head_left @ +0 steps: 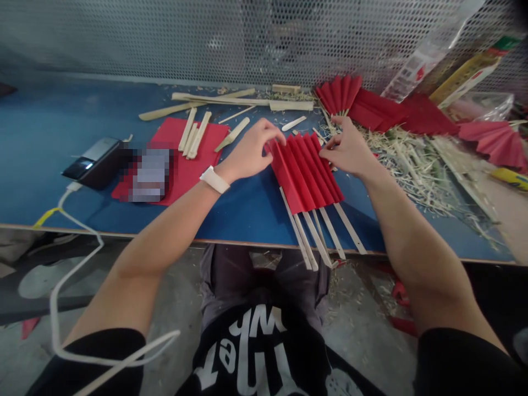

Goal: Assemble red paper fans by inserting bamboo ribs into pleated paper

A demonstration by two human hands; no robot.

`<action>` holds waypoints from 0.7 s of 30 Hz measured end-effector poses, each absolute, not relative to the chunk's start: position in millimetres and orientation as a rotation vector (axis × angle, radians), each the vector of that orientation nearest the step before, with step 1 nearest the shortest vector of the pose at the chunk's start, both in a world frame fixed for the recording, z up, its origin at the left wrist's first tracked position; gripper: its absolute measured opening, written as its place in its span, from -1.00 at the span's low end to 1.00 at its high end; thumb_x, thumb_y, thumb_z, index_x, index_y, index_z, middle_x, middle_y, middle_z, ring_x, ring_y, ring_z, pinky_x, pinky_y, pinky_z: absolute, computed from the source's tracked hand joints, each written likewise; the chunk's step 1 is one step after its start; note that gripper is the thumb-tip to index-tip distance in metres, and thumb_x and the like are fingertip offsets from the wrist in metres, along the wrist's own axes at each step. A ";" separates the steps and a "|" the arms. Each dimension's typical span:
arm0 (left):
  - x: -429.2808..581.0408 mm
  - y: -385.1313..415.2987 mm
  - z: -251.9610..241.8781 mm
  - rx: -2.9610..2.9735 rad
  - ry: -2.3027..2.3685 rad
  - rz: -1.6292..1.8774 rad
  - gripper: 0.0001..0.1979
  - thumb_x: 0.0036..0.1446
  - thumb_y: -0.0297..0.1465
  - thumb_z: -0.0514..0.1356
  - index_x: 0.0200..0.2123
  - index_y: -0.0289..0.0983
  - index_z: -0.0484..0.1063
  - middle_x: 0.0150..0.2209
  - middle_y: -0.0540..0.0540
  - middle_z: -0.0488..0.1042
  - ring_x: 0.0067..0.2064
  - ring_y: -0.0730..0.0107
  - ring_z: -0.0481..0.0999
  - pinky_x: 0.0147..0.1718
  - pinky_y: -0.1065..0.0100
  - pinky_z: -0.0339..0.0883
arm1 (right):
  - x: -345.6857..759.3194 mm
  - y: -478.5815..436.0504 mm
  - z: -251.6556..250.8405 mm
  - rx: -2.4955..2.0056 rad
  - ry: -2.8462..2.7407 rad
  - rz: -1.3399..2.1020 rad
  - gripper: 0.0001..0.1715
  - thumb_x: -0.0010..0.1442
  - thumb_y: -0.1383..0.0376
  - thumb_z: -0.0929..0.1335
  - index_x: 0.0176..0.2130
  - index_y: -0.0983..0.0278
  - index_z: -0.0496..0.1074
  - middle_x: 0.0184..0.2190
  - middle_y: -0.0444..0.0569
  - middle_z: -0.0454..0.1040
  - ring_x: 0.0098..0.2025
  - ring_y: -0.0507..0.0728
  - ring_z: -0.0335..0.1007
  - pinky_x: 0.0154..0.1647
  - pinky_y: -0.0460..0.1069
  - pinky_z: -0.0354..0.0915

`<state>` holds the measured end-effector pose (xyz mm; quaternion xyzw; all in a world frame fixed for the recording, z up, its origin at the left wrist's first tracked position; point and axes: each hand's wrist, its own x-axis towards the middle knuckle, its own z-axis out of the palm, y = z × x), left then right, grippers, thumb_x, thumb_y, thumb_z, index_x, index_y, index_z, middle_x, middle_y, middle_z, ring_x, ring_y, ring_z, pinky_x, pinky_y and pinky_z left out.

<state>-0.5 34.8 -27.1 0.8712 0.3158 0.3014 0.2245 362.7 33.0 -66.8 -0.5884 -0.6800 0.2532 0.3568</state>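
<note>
A red pleated paper fan (304,173) with thin pale wooden ribs (315,234) lies on the blue table in front of me. The ribs stick out of the paper toward me, their ends past the table's front edge. At the fan's far left edge, my left hand (258,147) pinches the paper between curled fingers and thumb. My right hand (345,146) is at the far right edge, its thumb and lower fingers closed on the paper and its index finger raised. The exact grip of the fingertips is partly hidden.
Red sheets (190,176) bear wooden sticks (198,135) and a blurred phone (150,175). A corded device (97,159) sits farther left. Bamboo strips (243,100) lie behind. On the right are another red fan (339,94), wood shavings (412,159) and a clear bottle (429,55).
</note>
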 end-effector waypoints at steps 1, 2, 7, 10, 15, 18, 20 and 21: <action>-2.1 31.2 -23.0 2.513 0.793 0.802 -0.67 0.46 -0.56 0.37 0.16 -0.14 0.78 0.43 -0.29 0.64 0.49 -0.20 0.64 0.68 -0.38 0.48 | 361.1 28.0 -62.2 -1.537 -1.770 0.627 0.32 0.26 0.35 0.60 0.82 0.26 0.22 -0.15 0.01 0.84 -0.51 0.23 0.61 -0.46 0.15 0.61; -3.4 28.3 -19.8 2.600 0.714 0.773 -0.68 0.46 -0.57 0.36 0.11 -0.12 0.81 0.42 -0.26 0.66 0.50 -0.20 0.64 0.71 -0.42 0.44 | 359.5 23.3 -58.0 -1.553 -1.785 0.603 0.33 0.25 0.34 0.61 0.83 0.24 0.23 -0.14 0.04 0.85 -0.48 0.24 0.63 -0.41 0.17 0.65; -6.1 23.9 -17.3 2.747 0.518 0.682 -0.63 0.53 -0.56 0.33 0.10 -0.04 0.88 0.39 -0.21 0.73 0.57 -0.22 0.62 0.67 -0.38 0.46 | 353.7 11.8 -48.9 -1.591 -1.796 0.568 0.38 0.17 0.26 0.66 0.80 0.08 0.27 -0.08 0.05 0.87 -0.37 0.38 0.69 -0.33 0.29 0.70; -5.4 24.5 -21.3 2.798 0.528 0.639 -0.61 0.55 -0.55 0.29 0.11 -0.05 0.90 0.38 -0.24 0.73 0.55 -0.26 0.63 0.63 -0.40 0.47 | 353.8 12.6 -51.3 -1.592 -1.775 0.561 0.32 0.19 0.25 0.65 0.76 0.04 0.28 -0.06 0.04 0.87 -0.34 0.38 0.67 -0.31 0.28 0.64; -3.7 23.6 -22.8 2.817 0.553 0.583 -0.62 0.60 -0.51 0.23 0.05 -0.10 0.89 0.38 -0.29 0.73 0.50 -0.29 0.66 0.60 -0.42 0.45 | 355.5 14.4 -56.9 -1.599 -1.764 0.524 0.21 0.26 0.24 0.63 0.72 0.06 0.27 -0.04 0.06 0.88 -0.24 0.36 0.66 -0.24 0.24 0.55; -4.3 21.7 -21.0 2.822 0.579 0.541 -0.56 0.58 -0.52 0.19 0.12 -0.10 0.89 0.39 -0.30 0.71 0.50 -0.30 0.66 0.60 -0.40 0.45 | 356.4 15.9 -60.2 -1.592 -1.771 0.495 0.17 0.26 0.22 0.65 0.68 0.04 0.30 -0.07 0.04 0.85 -0.20 0.40 0.68 -0.20 0.26 0.53; -3.5 19.2 -20.7 2.821 0.608 0.531 -0.60 0.58 -0.48 0.22 0.17 -0.12 0.87 0.39 -0.31 0.71 0.50 -0.32 0.67 0.61 -0.39 0.46 | 357.4 17.4 -61.4 -1.571 -1.765 0.472 0.11 0.29 0.15 0.66 0.64 0.00 0.33 -0.10 0.01 0.83 -0.20 0.40 0.66 -0.18 0.27 0.52; -2.3 17.7 -21.2 2.812 0.640 0.538 -0.63 0.60 -0.43 0.24 0.20 -0.13 0.86 0.39 -0.32 0.71 0.49 -0.34 0.68 0.62 -0.38 0.46 | 357.9 18.2 -61.2 -1.560 -1.753 0.475 0.08 0.31 0.12 0.66 0.63 -0.02 0.32 -0.10 0.01 0.82 -0.21 0.40 0.64 -0.17 0.27 0.51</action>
